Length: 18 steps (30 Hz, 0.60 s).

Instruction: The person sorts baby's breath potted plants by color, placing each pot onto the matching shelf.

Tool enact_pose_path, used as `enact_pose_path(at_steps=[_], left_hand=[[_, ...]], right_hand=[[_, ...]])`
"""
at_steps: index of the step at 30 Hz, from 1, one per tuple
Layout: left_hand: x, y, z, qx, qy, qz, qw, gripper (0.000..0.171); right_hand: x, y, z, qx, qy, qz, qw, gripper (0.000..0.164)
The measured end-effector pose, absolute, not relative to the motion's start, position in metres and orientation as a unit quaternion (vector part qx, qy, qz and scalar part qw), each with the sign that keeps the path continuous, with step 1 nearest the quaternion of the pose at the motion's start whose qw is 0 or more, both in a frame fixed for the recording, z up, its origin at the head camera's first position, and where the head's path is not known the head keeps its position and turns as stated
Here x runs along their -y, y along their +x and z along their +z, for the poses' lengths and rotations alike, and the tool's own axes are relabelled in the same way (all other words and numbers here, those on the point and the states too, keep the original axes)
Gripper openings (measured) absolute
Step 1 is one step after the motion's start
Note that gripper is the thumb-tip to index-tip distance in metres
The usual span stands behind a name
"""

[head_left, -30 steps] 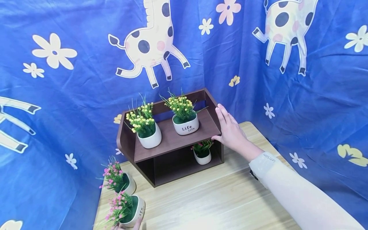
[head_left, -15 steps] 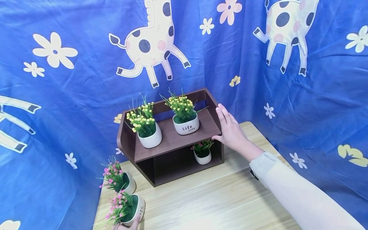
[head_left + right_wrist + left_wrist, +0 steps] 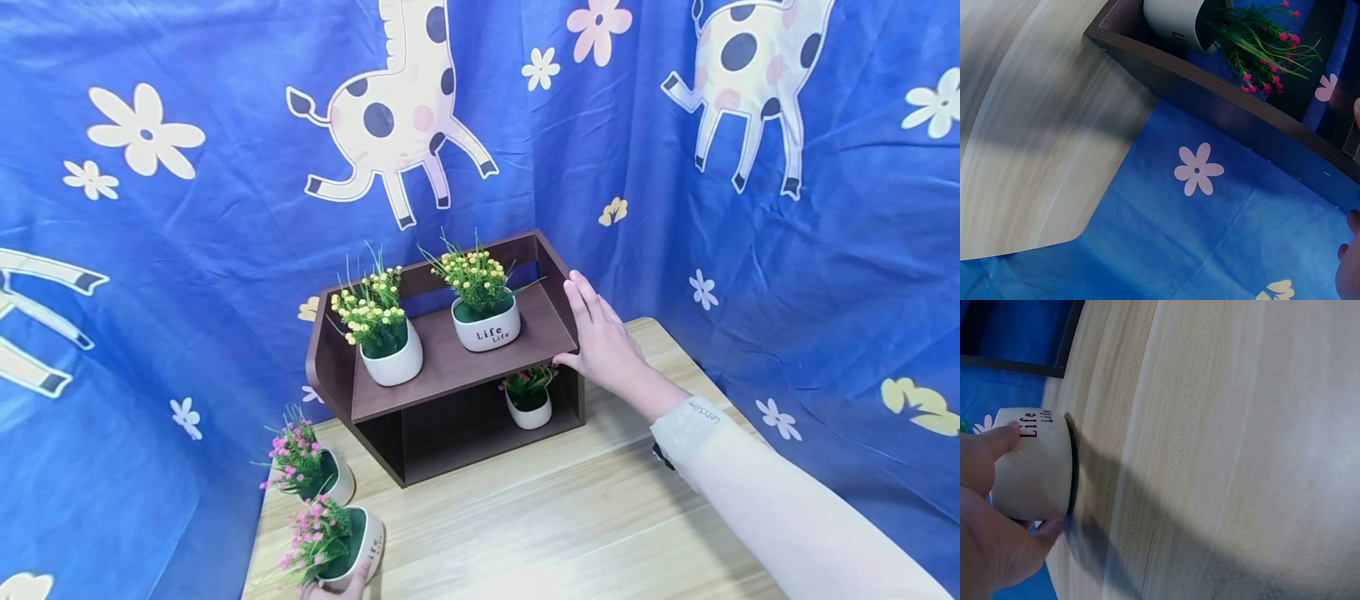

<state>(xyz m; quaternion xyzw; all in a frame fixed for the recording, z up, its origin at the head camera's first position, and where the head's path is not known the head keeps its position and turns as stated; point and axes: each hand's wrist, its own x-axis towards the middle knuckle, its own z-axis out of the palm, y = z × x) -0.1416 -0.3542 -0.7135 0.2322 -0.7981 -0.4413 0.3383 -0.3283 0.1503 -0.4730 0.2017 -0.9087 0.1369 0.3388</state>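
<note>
My left hand (image 3: 337,590) grips a white pot of pink flowers (image 3: 365,546) at the table's near left. In the left wrist view, thumb and fingers span the white pot (image 3: 1035,465), which has "Life" printed on it; its base is close over the wood and throws a shadow. My right hand (image 3: 609,346) rests with straight fingers against the right side panel of a dark brown two-tier shelf (image 3: 450,375), its thumb at the front edge. In the right wrist view only fingertips (image 3: 1350,240) show beside the panel.
Two white pots with yellow flowers (image 3: 393,360) (image 3: 486,329) stand on the upper tier. Another pink-flowered pot (image 3: 528,410) sits at the lower tier's right end. A further pink-flowered pot (image 3: 341,482) stands behind the held one. Blue curtain (image 3: 600,125) encloses the wooden table (image 3: 570,508).
My left hand has come further into view and now holds the near pink-flowered pot more fully; that pot has shifted slightly right. My right hand stays on the shelf.
</note>
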Motion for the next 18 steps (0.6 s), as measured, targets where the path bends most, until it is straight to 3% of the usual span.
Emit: enact_pose_path(at_steps=[7, 18], left_hand=[[0.353, -0.142, -0.713, 0.779, 0.194, -0.475, 0.36, 0.111], [0.33, -0.13, -0.687, 0.734, 0.205, -0.547, 0.348, 0.093]], right_hand=[[-0.151, -0.328, -0.474, 0.905, 0.205, 0.138, 0.346, 0.141], [-0.151, -0.329, -0.474, 0.904, 0.205, 0.143, 0.346, 0.143]])
